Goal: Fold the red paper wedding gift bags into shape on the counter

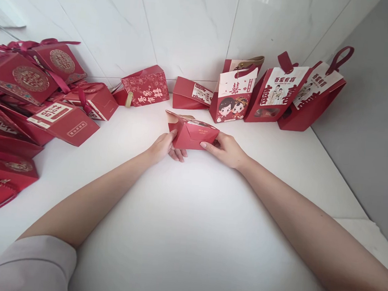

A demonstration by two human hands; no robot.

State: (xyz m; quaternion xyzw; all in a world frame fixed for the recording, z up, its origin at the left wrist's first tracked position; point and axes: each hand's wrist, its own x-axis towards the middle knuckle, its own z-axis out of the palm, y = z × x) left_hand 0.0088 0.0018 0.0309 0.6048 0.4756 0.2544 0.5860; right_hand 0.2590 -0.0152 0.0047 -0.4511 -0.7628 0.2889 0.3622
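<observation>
Two hands hold one small red box [196, 139] at the middle of the desk [190, 235]. Taking that box as the centre of a clock face, with the wall [186, 24] at 12, the left hand [162, 147] comes in at 8 o'clock and the right hand [226, 150] between 3 and 4. The left fingers are closed on the box's near 9 o'clock end, thumb against it, the other fingertips showing below its lower edge. The right fingers are clamped on the opposite corner, thumb flat on the front panel and the rest behind. Whether the box touches the desk, I cannot tell.

A pale-lined flap sticks out at its 10 o'clock corner, and a seam crosses the front panel. The step in hand seems to be steadying and handling the box with both hands. As a judgement, the next move calls for a light, even grip, since the thin card looks easy to crease.

A heap of red boxes [60, 135], some tied with ribbon, lies from 8 to 10 o'clock, well apart from the hands. A patterned box [151, 88] leans at 10, and a low box [184, 93] lies at 12. A cartoon box [233, 97] stands between 1 and 2, and two tall boxes with loop handles [313, 101] stand at 2.
</observation>
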